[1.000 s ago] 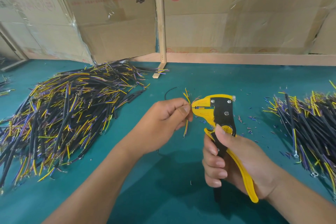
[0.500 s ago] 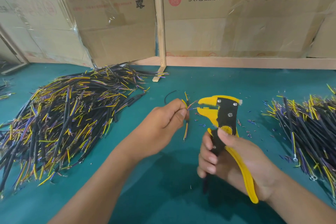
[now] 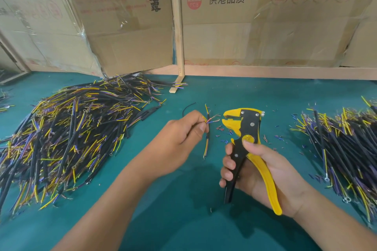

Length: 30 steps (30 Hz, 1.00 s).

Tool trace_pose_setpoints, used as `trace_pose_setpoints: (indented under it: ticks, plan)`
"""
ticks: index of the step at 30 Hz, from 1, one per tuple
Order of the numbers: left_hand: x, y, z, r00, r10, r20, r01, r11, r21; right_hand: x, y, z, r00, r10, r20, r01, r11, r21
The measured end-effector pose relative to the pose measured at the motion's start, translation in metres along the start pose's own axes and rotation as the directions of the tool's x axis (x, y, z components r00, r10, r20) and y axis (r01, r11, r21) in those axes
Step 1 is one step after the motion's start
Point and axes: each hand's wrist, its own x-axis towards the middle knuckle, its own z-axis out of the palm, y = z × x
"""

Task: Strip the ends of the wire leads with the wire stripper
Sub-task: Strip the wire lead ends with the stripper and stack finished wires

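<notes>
Wire lead (image 3: 207,128): light, limp; left hand (image 3: 179,138) pinches it near the frayed end.
Wire stripper (image 3: 244,128): rigid; right hand (image 3: 263,173) grasps its handles.

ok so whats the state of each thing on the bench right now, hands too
wire stripper: held upright, jaws open, nothing in them
cable: pinched near its top, clear of the stripper, bare strands fanned at the end
left hand: pinching the cable
right hand: gripping the stripper handles
left wire pile: heaped loose on the table
right wire pile: heaped loose
insulation bits: scattered below the stripper head
</notes>
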Motion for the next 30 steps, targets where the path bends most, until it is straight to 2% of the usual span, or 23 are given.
trace_pose_setpoints:
  ticks: [9,16,23,25,28,30]
  plan:
    - [0.002,-0.003,0.001,0.999,-0.023,-0.031,0.023,1.000,-0.019,0.001,0.001,-0.002,0.999,-0.033,-0.040,0.031,0.998,-0.054]
    - [0.003,-0.003,0.005,0.995,-0.103,0.006,0.102,0.970,-0.223,0.004,0.003,-0.007,0.999,-0.006,-0.036,0.002,0.992,-0.130]
    - [0.003,0.001,0.012,0.989,-0.143,0.019,0.142,0.934,-0.327,0.007,0.001,-0.010,0.997,0.016,-0.071,-0.024,0.993,-0.115]
    - [0.003,0.007,0.015,0.987,-0.163,0.014,0.153,0.892,-0.424,0.007,0.002,-0.011,0.997,0.021,-0.077,-0.029,0.994,-0.106]
    - [0.002,0.024,0.024,0.985,-0.172,-0.001,0.131,0.755,-0.643,0.008,0.002,-0.011,0.996,0.024,-0.087,-0.033,0.995,-0.099]
    - [0.007,0.038,0.032,0.986,-0.167,0.020,0.132,0.689,-0.713,0.008,0.001,-0.010,0.997,0.008,-0.076,-0.016,0.994,-0.109]
